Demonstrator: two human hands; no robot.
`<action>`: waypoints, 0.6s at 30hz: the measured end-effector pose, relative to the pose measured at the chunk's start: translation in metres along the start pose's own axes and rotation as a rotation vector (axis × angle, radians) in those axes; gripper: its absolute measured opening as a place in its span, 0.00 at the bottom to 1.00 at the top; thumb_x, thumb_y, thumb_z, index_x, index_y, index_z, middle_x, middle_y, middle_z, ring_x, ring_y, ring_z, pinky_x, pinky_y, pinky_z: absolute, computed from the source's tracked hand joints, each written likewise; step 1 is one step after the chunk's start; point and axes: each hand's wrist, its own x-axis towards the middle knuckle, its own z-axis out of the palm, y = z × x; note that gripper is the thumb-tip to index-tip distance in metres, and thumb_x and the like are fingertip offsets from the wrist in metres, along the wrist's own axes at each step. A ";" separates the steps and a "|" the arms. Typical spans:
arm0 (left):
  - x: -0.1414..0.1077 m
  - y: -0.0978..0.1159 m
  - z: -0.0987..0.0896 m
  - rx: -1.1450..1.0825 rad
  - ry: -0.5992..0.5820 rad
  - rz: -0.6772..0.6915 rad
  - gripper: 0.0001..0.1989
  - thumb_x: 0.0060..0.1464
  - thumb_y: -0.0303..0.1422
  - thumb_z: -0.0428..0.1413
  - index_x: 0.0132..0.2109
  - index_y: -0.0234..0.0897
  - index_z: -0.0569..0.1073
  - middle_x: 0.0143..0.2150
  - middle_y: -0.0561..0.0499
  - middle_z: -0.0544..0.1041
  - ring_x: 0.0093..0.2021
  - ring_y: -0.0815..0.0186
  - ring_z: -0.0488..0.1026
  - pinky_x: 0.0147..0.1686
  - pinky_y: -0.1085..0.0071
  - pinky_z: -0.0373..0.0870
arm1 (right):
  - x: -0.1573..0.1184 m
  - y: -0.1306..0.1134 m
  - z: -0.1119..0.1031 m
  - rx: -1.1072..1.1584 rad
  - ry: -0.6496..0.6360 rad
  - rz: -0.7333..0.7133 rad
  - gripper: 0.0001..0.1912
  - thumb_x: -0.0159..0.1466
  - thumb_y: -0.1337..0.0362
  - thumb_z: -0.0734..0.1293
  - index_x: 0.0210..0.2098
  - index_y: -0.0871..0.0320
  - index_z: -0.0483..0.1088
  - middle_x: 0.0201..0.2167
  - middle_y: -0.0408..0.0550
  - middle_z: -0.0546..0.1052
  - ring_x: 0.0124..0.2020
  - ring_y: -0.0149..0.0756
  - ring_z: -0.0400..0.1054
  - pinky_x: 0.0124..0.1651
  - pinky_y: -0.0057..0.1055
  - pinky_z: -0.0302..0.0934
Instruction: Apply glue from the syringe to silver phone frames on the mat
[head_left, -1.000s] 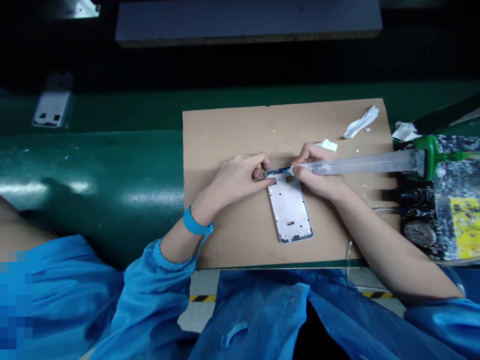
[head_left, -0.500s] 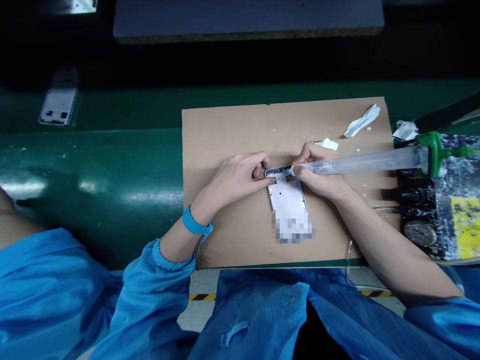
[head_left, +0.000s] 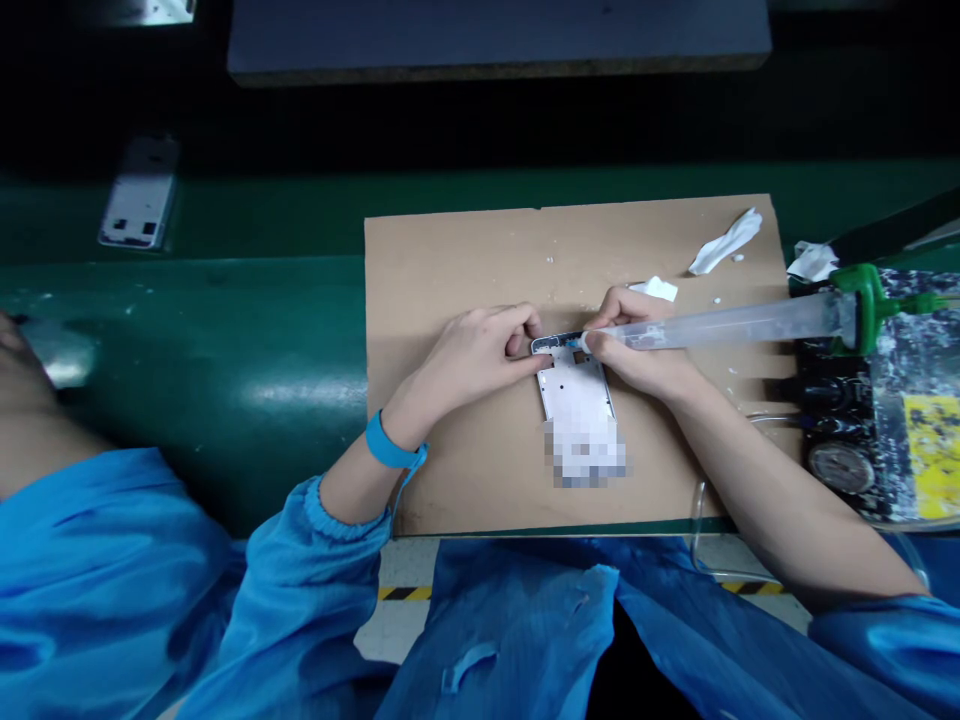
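Note:
A silvery-white phone frame (head_left: 579, 388) lies on the cardboard sheet, its lower end blurred out. With thumb and fingers, my left hand (head_left: 484, 348) grips the frame at its upper left corner. My right hand (head_left: 643, 345) is closed around the front of a glue syringe (head_left: 742, 322), a long translucent barrel with a green cap. The syringe points left, and its blue tip is at the frame's dark top edge. Whether the tip touches the frame is too small to tell.
The cardboard sheet (head_left: 450, 490) bears white tissue scraps (head_left: 726, 242). Right of it stands a controller box (head_left: 892, 390) with a gauge and a clear hose (head_left: 697, 520). Another phone frame (head_left: 141, 195) lies far left on the green bench (head_left: 247, 340). A co-worker's arm (head_left: 45, 430) reaches in at left.
At the far left, the other phone frame has shifted right. The co-worker's arm has come further in. Both my hands, the syringe and the held frame look nearly unmoved.

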 end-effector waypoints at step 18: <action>0.000 0.001 0.001 0.006 0.002 -0.003 0.11 0.69 0.37 0.70 0.45 0.43 0.75 0.32 0.60 0.74 0.34 0.67 0.73 0.38 0.66 0.61 | -0.001 0.003 0.000 -0.002 -0.018 0.014 0.09 0.60 0.61 0.76 0.28 0.50 0.72 0.24 0.41 0.79 0.24 0.33 0.66 0.29 0.33 0.56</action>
